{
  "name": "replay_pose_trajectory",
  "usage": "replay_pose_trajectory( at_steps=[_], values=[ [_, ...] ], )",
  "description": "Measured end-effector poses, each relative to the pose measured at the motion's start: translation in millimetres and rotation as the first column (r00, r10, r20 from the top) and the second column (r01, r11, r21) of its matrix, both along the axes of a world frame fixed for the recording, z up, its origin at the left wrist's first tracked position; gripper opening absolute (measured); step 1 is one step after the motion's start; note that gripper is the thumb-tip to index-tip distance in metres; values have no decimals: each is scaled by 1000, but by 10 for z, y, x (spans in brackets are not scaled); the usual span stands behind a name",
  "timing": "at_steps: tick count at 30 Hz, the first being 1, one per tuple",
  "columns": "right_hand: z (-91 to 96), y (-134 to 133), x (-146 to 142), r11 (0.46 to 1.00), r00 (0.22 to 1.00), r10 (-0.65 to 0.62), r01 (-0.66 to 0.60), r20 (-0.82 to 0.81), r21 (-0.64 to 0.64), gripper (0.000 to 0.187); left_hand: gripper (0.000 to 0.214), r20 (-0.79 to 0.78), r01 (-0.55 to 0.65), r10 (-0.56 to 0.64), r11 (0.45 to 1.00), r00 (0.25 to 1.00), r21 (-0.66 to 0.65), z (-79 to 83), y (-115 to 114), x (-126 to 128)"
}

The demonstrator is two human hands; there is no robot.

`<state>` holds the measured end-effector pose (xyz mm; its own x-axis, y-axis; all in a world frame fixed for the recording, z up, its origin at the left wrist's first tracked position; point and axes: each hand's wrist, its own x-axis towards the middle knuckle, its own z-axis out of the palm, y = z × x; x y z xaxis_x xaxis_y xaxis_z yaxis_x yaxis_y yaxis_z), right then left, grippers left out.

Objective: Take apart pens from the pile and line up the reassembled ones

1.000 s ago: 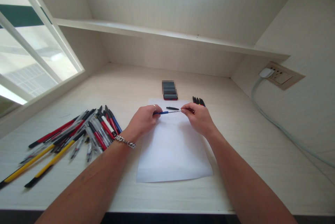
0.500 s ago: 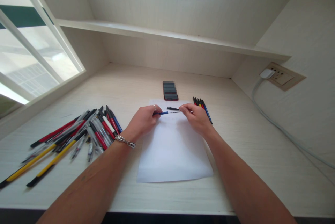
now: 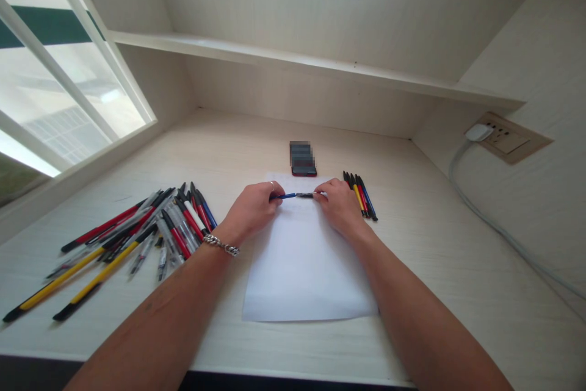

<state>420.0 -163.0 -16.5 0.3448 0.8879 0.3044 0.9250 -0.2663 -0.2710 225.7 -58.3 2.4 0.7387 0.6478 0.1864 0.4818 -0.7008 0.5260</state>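
The left hand (image 3: pixel 257 207) pinches a blue barrel (image 3: pixel 288 196) that juts from its fingertips toward the right hand (image 3: pixel 341 205), whose closed fingertips grip a black tip (image 3: pixel 304 195). The parts line up end to end between the hands, over paper (image 3: pixel 311 269).

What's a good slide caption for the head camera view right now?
Left hand with a blue pen barrel, right hand with a black pen part, over white paper.

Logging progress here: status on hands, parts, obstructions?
Left hand holding blue barrel; right hand holding black piece. Parts roughly in line above paper. Nothing visibly in the way.
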Motion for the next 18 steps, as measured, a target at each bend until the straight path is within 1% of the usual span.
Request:
replay_pose_trajectory(
  at_steps=[4,11,13,15,18],
  values=[
    [1,-7,-6,999,1000,7,-7,-13,-31,17,19,0,-6,6,1000,1000,2,0,-1,4],
    [26,-13,-27,999,999,-8,7,-44,-35,17,20,-3,-19,19,1000,1000,6,10,-8,6],
    [55,-66,13,999,995,-38,35,-96,-31,17,20,-4,-24,24,1000,1000,7,11,-4,2],
    [86,-137,79,999,981,-52,52,-186,-7,16,20,0,-22,22,1000,1000,5,10,-2,-1],
    [130,-243,197,998,954,10,8,-300,59,13,21,4,-17,17,1000,1000,7,7,-3,-1]
  ],
)
